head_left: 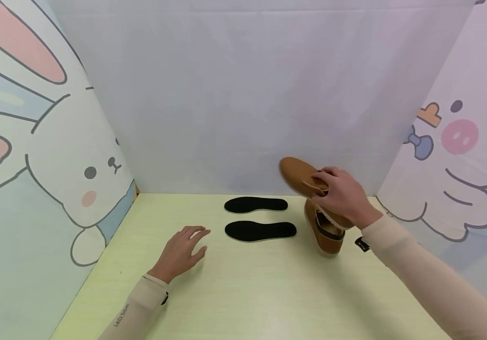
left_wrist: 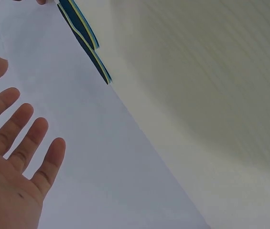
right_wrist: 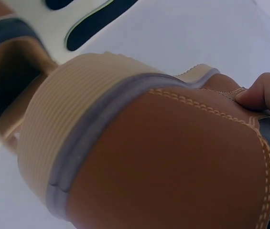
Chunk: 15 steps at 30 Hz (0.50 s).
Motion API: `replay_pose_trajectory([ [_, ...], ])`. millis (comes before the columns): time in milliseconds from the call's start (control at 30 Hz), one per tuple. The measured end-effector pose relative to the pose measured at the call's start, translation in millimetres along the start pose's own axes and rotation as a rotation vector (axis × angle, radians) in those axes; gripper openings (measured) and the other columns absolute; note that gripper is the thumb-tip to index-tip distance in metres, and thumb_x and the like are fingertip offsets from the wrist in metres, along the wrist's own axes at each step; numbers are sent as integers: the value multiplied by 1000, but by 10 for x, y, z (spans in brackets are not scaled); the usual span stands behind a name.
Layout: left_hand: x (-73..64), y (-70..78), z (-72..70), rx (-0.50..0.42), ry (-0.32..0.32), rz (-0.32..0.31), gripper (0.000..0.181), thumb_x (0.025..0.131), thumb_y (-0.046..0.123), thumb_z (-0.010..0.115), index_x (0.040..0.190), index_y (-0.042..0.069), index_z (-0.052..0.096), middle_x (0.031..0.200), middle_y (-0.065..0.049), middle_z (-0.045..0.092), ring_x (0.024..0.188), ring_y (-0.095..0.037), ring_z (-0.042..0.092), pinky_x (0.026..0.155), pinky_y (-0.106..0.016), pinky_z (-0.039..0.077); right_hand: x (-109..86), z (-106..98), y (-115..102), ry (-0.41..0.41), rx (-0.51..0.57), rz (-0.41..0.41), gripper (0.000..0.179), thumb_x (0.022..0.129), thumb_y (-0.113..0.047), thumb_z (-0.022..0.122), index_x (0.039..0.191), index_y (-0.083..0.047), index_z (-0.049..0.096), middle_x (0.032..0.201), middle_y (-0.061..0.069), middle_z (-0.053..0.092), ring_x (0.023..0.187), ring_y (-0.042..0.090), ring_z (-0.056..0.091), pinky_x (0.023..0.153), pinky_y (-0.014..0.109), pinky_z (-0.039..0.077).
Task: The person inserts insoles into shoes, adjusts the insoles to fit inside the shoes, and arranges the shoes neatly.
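My right hand [head_left: 342,191] grips a brown leather shoe [head_left: 296,171] around its upper, holding it raised at the right with the toe pointing left and away. The right wrist view shows its ribbed tan sole edge, stitched heel [right_wrist: 173,162] and a thumb [right_wrist: 256,98] pressed on the side. Below it, partly covered in the head view, stands a second brown shoe [head_left: 327,246] with a dark collar. Two black insoles lie side by side, the far insole [head_left: 254,204] and the near insole [head_left: 260,231]. Left of them my left hand [head_left: 179,253] hovers over the table, holding nothing, fingers spread loosely.
A pale yellow table [head_left: 252,293] meets a light cloth-like back wall [head_left: 235,104]. The left side panel [head_left: 78,189] carries a printed rabbit, and the right side panel [head_left: 451,179] another cartoon animal. Both panels stand at the table's sides.
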State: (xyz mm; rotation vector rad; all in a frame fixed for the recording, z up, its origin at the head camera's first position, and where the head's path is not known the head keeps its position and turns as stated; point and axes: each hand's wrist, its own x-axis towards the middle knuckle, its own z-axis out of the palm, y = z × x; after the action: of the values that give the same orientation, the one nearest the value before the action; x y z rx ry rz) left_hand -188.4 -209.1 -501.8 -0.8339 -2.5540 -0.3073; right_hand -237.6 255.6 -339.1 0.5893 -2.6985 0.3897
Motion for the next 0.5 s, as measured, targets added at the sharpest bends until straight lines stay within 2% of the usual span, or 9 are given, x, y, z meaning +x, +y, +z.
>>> replay_pose_trajectory([
  [167,-3,-8,-15,6,4,3,42,94,28,72,133,15,65,131,-5,62,119,-26,59,91,-46,53,45,140,-248,-18,19,-68,53,82,-27,79,131,-9,68,137,19,55,118,41,54,92,57,50],
  [300,6,1,-30,-27,34,16,47,97,35,66,140,16,61,134,-5,61,123,-27,56,98,-50,47,32,270,-425,-29,30,-143,54,82,-29,81,131,-11,68,138,17,56,119,40,55,95,57,49],
  [500,28,61,-72,-112,104,58,52,103,44,53,147,15,55,140,-6,57,130,-27,50,103,-54,41,-43,537,-646,-41,2,-270,52,82,-33,82,130,-15,69,136,13,58,115,35,58,87,51,54],
])
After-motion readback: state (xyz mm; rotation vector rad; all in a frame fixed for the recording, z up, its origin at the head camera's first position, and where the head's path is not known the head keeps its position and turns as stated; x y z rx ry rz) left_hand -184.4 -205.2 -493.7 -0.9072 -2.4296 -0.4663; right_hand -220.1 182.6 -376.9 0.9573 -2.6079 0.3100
